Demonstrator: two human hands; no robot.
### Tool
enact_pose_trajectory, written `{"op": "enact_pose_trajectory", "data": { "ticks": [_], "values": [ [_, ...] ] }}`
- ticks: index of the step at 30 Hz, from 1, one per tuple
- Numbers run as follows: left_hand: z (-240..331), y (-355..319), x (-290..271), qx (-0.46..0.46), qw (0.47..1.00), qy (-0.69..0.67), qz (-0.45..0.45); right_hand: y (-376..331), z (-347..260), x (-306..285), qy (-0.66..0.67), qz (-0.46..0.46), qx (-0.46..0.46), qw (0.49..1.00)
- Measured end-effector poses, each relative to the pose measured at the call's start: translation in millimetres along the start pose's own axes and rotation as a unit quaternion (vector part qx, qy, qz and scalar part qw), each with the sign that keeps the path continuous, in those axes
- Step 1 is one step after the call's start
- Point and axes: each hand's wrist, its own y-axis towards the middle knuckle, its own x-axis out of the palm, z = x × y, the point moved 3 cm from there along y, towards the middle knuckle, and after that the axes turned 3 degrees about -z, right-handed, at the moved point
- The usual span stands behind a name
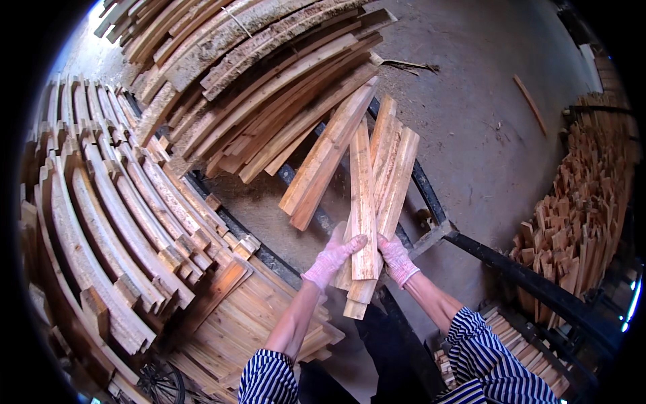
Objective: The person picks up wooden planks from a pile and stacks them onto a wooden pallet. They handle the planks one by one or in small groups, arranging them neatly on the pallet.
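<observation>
Both my hands wear pale pink gloves and hold a small bundle of wooden boards [363, 202] in front of me. My left hand [335, 256] grips the bundle's left side near its lower end, thumb lying across the front board. On the opposite side my right hand [396, 259] is closed around the boards' edge, its fingers partly hidden. The boards fan out at their far ends and overlap at the near ends. Just beyond, two longer boards [330, 155] lie slanted across a dark metal frame [431, 202].
A tall pile of rough planks [269, 87] rises at the far left. Rows of stacked boards [101, 222] fill the left side, with flat boards [242, 316] nearer me. Upright wood pieces [572, 222] crowd the right. A dark metal bar [511, 269] crosses near my right arm.
</observation>
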Motion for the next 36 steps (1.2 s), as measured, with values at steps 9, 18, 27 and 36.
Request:
{"op": "enact_pose_trajectory", "data": {
  "ticks": [9,18,27,36],
  "values": [
    [12,-156,74,-0.018,0.975,-0.218,-0.032,-168,-69,46,-0.164,0.063,0.084,0.981],
    [-34,-304,169,0.028,0.928,-0.349,0.127,-287,-109,63,-0.341,-0.091,0.148,0.924],
    [-41,-275,74,-0.103,0.862,-0.465,0.174,-181,-67,125,-0.441,-0.263,0.234,0.826],
    [-76,-132,-83,-0.059,0.862,-0.477,0.158,35,61,159,-0.214,-0.161,0.293,0.918]
  ]
}}
